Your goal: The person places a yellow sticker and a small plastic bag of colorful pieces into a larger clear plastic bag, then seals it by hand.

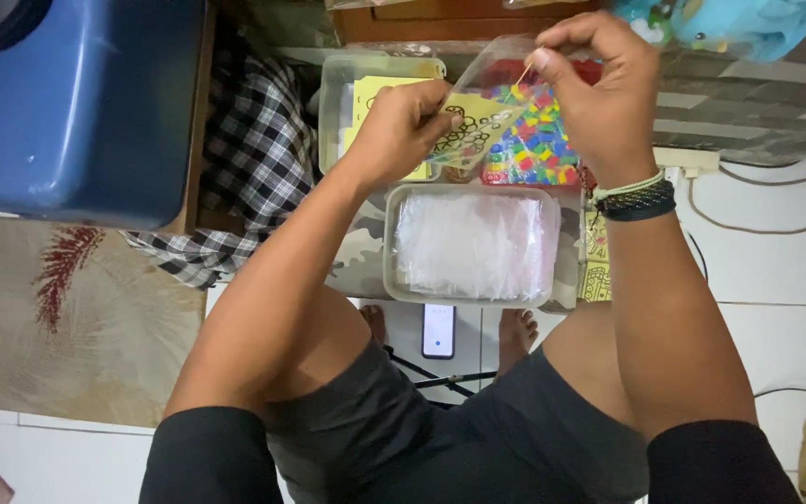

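My left hand (408,126) grips the lower end of a clear plastic bag (489,75) with a yellow patterned sheet (473,131) in it. My right hand (599,79) pinches the bag's top edge, fingers closed, with bracelets on the wrist. Under the bag lies a tray of small colourful pieces (534,149). Nearer to me stands a clear container (394,271) filled with clear plastic bags. Another clear container (333,103) at the left holds yellow sheets.
A blue plastic tub (76,103) sits at top left beside a checked cloth (254,149). A phone (438,329) lies on the white tiled floor between my feet. More yellow sheets (596,271) rest at the right; cables (757,224) run across the tiles.
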